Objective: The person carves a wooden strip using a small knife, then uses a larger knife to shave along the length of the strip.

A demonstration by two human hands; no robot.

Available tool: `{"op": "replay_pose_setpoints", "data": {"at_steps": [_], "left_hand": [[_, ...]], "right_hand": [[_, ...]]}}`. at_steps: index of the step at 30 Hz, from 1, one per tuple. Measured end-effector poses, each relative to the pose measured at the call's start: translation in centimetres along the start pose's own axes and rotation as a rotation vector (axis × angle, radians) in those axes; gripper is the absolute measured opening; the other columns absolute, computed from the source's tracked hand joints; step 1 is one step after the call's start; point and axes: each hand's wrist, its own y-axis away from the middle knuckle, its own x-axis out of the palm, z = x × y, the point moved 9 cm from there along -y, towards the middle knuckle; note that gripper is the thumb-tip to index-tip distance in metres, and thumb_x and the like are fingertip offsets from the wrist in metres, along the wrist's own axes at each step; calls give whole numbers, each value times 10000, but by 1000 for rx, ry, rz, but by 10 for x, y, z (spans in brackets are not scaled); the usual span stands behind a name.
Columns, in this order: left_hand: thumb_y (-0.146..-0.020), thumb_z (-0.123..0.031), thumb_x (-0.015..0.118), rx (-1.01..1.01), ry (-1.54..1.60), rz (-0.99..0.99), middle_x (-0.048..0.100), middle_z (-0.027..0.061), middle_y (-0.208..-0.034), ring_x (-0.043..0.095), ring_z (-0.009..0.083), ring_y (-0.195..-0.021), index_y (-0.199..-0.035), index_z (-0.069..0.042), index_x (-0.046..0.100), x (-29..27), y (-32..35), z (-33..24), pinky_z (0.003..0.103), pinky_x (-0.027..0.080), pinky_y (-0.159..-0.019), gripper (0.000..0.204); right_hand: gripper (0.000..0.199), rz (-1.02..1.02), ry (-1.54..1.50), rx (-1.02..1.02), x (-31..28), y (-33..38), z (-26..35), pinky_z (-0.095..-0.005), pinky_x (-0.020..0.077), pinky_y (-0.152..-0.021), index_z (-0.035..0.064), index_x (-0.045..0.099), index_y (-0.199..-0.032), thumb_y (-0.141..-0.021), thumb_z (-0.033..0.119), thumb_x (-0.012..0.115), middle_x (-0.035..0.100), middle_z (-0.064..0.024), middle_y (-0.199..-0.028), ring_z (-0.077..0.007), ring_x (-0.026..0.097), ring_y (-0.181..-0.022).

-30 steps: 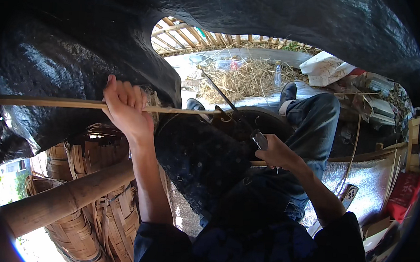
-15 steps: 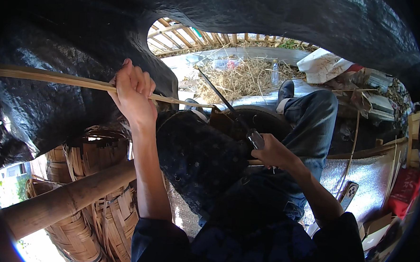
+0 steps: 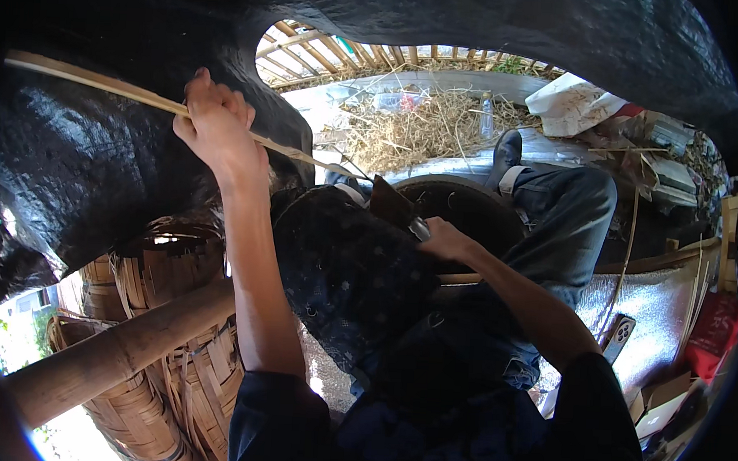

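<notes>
Seen from head height, the left hand (image 3: 224, 131) is closed round a long pale strip (image 3: 93, 81), slanting down rightward towards the brown flap (image 3: 391, 202) above the knee; the right hand (image 3: 450, 241) grips a tool's metallic handle (image 3: 420, 227)

From the left hand (image 3: 222, 135), a pale strip (image 3: 101, 82) slants toward the knife (image 3: 420, 228) in the right hand (image 3: 449, 240), barring a straight crossing between them. Black sheeting (image 3: 114, 163) hangs left of the left hand; a thick pole (image 3: 130, 339) runs nearer, beside its forearm. A bent knee (image 3: 574, 212) blocks the right hand's right. Ahead, open air lies over the straw (image 3: 432, 132).
</notes>
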Motion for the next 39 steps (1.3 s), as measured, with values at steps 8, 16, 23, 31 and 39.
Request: {"op": "replay_pose_setpoints", "data": {"at_steps": [8, 16, 23, 31, 39], "left_hand": [[-838, -167, 448, 29, -41, 38, 174, -33, -465, 160, 69, -397, -519, -145, 217, -13, -6, -5, 252, 159, -418, 395], [-816, -182, 409, 76, 205, 566, 235, -23, -484, 209, 73, -445, -531, -135, 261, -5, 16, -8, 237, 186, -463, 324], [-802, -190, 403, -23, 219, 706, 264, -19, -483, 235, 73, -440, -506, -138, 263, -20, 36, -13, 241, 195, -464, 331], [-829, -212, 385, 16, 258, 748, 268, -22, -485, 225, 70, -424, -515, -144, 263, -13, 49, -18, 241, 198, -459, 344], [-834, -212, 383, 72, 243, 694, 253, -20, -486, 220, 71, -432, -522, -145, 255, -13, 47, -14, 244, 196, -467, 343]], "right_hand": [[210, 306, -210, 210, -37, -16, 48, -288, 417, -367, -28, 506, -836, -719, 129, 580, 531, -76, -519, -152, 515, -375], [197, 213, -371, 123, -58, 28, 105, -259, 402, -366, -24, 509, -866, -718, 91, 570, 526, -62, -544, -118, 524, -419], [327, -18, -667, 169, -72, 77, 138, -264, 375, -375, -53, 469, -962, -699, 58, 627, 494, -24, -571, -107, 461, -398], [323, -79, -375, -55, -79, 99, 159, -327, 469, -621, -18, 481, -998, -730, 82, 632, 478, -195, -935, -196, 548, -787], [402, -41, -270, -14, -87, 101, 181, -334, 468, -721, -16, 490, -1044, -722, 180, 628, 531, -211, -949, -277, 563, -829]]}}
